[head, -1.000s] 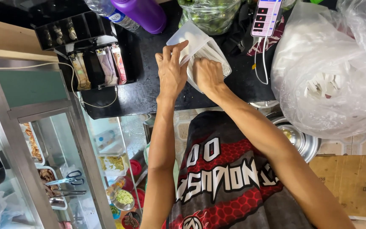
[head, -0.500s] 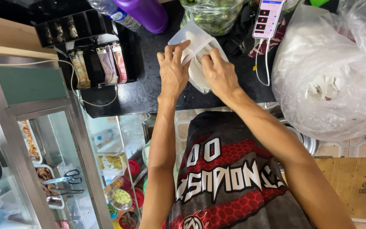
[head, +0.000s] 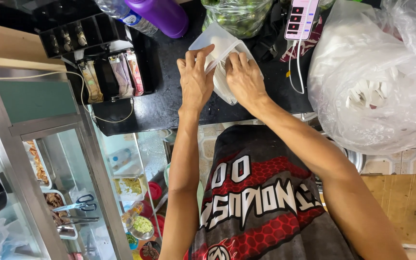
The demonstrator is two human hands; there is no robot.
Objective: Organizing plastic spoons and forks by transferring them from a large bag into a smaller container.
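Hands are working together on a clear plastic bag (head: pixel 222 53) that is lying on the black surface (head: pixel 169 103), seen from the head camera looking straight down. The left hand (head: pixel 196 79) is resting flat over the bag's left edge, its fingers (head: pixel 202 54) partly curled and pinching the thin plastic. The right hand (head: pixel 244 79) is pressing on the bag just beside the left one, its fingers bent and gripping the plastic near the bag's mouth. The bag is sitting between the two hands, near the middle of the surface.

To the left of the hands a black cash tray (head: pixel 95 62) is holding banknotes and coins. A purple bottle (head: pixel 162 14) is lying at the top edge, next to a bag of green limes (head: pixel 237 14). A phone (head: pixel 302 19) with a white cable is lying to the right. A big crumpled white plastic sack (head: pixel 376 82) is filling the right side. Below the surface a glass case (head: pixel 63 192) is showing food and scissors.
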